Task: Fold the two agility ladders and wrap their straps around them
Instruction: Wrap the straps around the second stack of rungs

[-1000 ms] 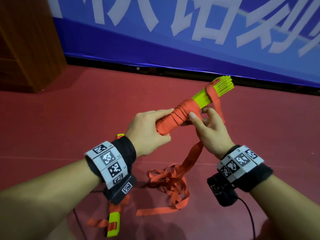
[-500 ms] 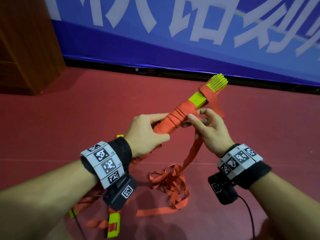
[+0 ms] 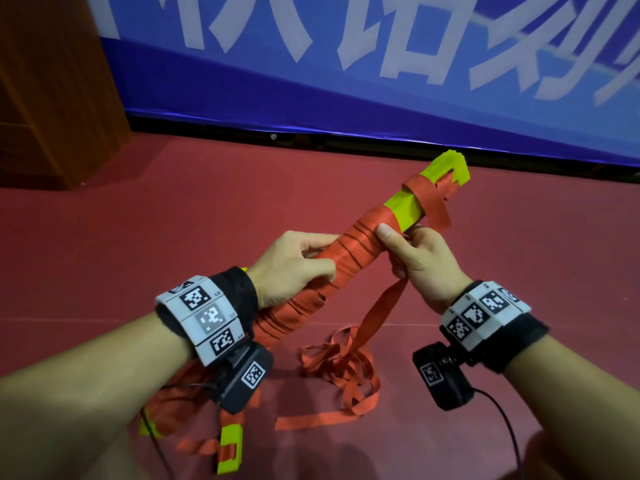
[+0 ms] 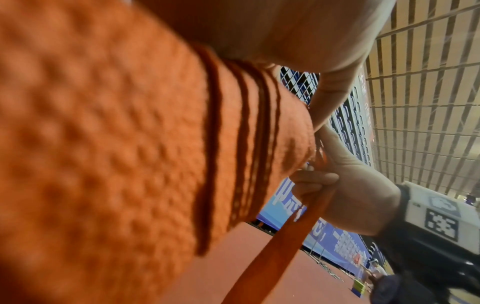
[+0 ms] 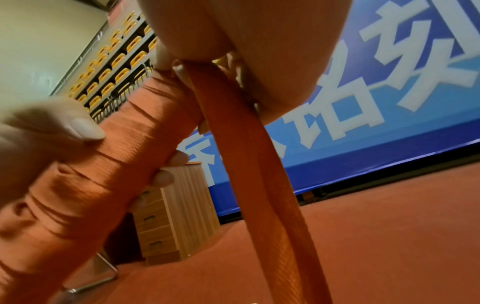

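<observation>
A folded agility ladder bundle point(image 3: 349, 244) of yellow-green rungs wound in orange strap slants up to the right above the red floor. My left hand point(image 3: 294, 265) grips its middle. My right hand point(image 3: 415, 258) holds the bundle just below the bare yellow rung ends point(image 3: 450, 166), thumb on the wrapping, and pinches the loose orange strap point(image 3: 377, 313) that hangs to a tangled pile point(image 3: 343, 368) on the floor. The strap point(image 5: 249, 160) runs from my right fingers downward in the right wrist view. The wrapped bundle point(image 4: 130, 144) fills the left wrist view.
Another yellow rung point(image 3: 230, 448) with orange strap lies on the floor under my left wrist. A blue banner wall point(image 3: 346, 81) closes the far side. A wooden cabinet point(image 3: 52, 91) stands at the far left. Red floor point(image 3: 173, 209) stretches around.
The bundle has turned and tipped lower, with a strap loop now lying around the yellow ends. My right hand has shifted up the bundle and the strap has come round with it.
</observation>
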